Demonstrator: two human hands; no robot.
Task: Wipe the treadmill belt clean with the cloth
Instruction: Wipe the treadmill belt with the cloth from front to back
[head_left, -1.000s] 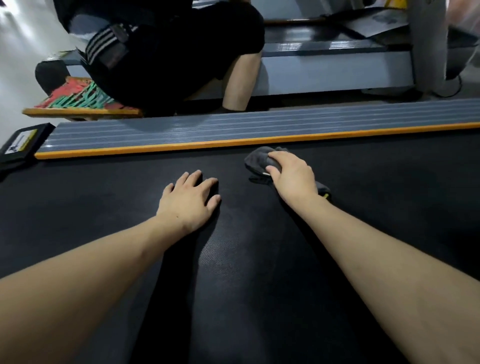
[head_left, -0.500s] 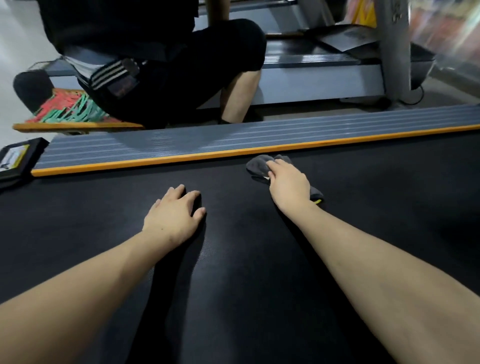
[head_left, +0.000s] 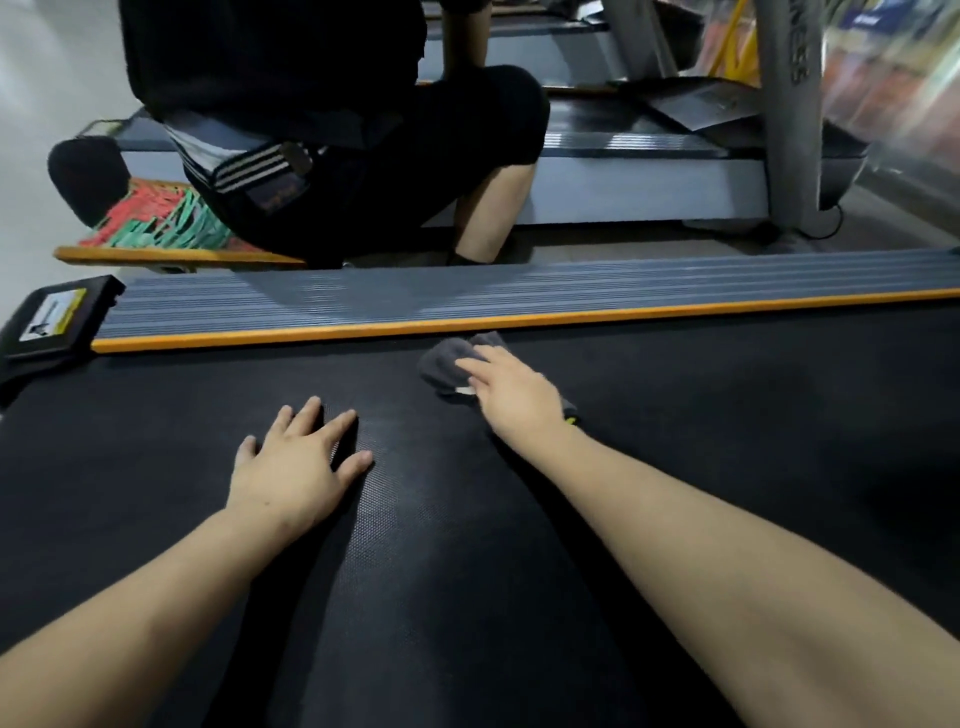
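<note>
Right now my left hand (head_left: 298, 462) lies flat on the black treadmill belt (head_left: 441, 545), fingers spread, holding nothing. At about one o'clock from it, my right hand (head_left: 511, 397) presses straight fingers onto the grey cloth (head_left: 447, 361), just beside the orange-edged side rail (head_left: 467, 304) at twelve o'clock.

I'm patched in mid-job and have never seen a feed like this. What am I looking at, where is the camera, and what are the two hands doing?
One camera, worn on the person's head, looks down at their bare arms. The black surface is the treadmill belt. The left hand rests flat on it, fingers spread. The right hand presses a dark grey cloth onto the belt near the orange-edged side rail. Beyond the rail another person crouches.
</note>
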